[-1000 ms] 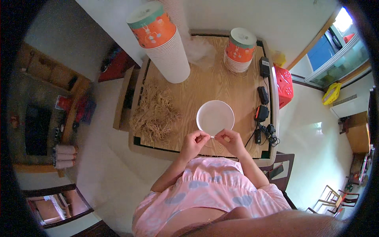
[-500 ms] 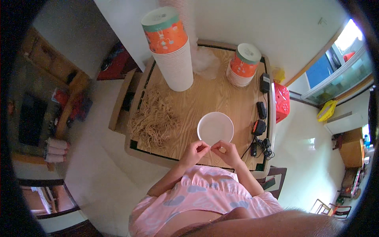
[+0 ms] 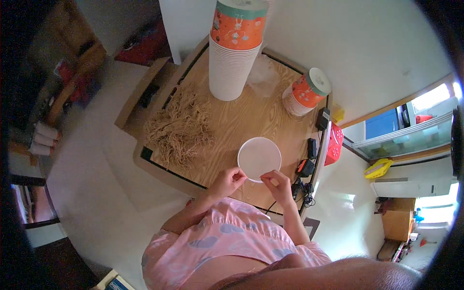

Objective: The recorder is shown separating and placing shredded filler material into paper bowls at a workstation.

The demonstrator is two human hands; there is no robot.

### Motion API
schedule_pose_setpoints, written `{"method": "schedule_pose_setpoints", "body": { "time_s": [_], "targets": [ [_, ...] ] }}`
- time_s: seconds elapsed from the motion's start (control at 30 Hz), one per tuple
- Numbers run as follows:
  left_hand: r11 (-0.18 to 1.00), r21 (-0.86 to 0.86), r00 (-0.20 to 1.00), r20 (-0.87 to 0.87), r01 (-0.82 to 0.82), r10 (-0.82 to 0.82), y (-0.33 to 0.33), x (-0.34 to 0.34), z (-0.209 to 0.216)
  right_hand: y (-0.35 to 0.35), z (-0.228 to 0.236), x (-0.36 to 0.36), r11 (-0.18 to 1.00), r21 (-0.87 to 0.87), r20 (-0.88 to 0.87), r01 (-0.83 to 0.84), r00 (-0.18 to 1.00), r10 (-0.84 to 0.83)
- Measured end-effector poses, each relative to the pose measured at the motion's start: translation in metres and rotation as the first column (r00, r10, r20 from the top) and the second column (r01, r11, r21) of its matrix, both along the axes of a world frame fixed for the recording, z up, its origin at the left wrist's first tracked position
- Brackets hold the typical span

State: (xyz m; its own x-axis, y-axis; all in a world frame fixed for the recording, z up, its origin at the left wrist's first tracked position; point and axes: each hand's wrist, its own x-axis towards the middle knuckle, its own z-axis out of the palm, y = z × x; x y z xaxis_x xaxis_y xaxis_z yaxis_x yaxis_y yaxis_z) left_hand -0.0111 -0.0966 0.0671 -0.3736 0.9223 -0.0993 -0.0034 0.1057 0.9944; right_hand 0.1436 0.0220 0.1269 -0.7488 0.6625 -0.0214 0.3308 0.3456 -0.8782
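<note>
A round white paper tub (image 3: 259, 155) stands with its open mouth up near the table's front edge. My left hand (image 3: 229, 182) is at the near left of its rim, thumb and fingers pinched together. On the near right, my right hand (image 3: 279, 187) pinches in the same way. The fingertips of both meet the rim or hover just over it; whatever they hold is too small to make out. Left of the tub lies a loose heap of brown twine strands (image 3: 181, 126).
A tall stack of upturned paper tubs (image 3: 232, 67), its top one orange and green, rises at the back. A shorter stack (image 3: 307, 92) stands back right. Black adapters (image 3: 305, 167) and tangled cables line the table's right edge. Beyond it is a red plastic stool (image 3: 334, 144).
My hands have drawn apart; their fingertips were almost touching before. The whole view has turned and shifted, while the tub and twine keep their places on the table.
</note>
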Motion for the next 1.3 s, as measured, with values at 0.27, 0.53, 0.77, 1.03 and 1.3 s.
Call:
{"method": "schedule_pose_setpoints", "body": {
  "time_s": [0.27,0.53,0.77,1.03,1.3],
  "targets": [
    [0.959,0.239,0.963,0.185,0.149,-0.196,0.019,0.022,0.014,-0.003,-0.002,-0.001,0.989,0.082,0.030,-0.120,0.993,0.118],
    [0.993,-0.043,0.994,-0.013,0.109,-0.109,0.031,0.024,0.022,0.007,-0.003,0.019,0.997,0.063,-0.035,-0.052,0.998,0.055],
    [0.983,-0.133,0.991,0.048,0.128,-0.122,0.038,0.032,0.016,0.017,-0.006,0.039,0.991,-0.124,-0.150,0.058,0.986,-0.077],
    [0.985,-0.131,0.992,0.061,0.117,-0.109,0.045,0.045,0.013,0.019,-0.019,0.051,0.999,0.016,-0.170,-0.033,0.985,0.035],
    [0.995,-0.073,0.993,0.102,0.074,-0.066,0.044,0.045,0.013,0.018,-0.019,0.043,0.995,0.068,-0.193,-0.068,0.978,0.080]
  ]
}}
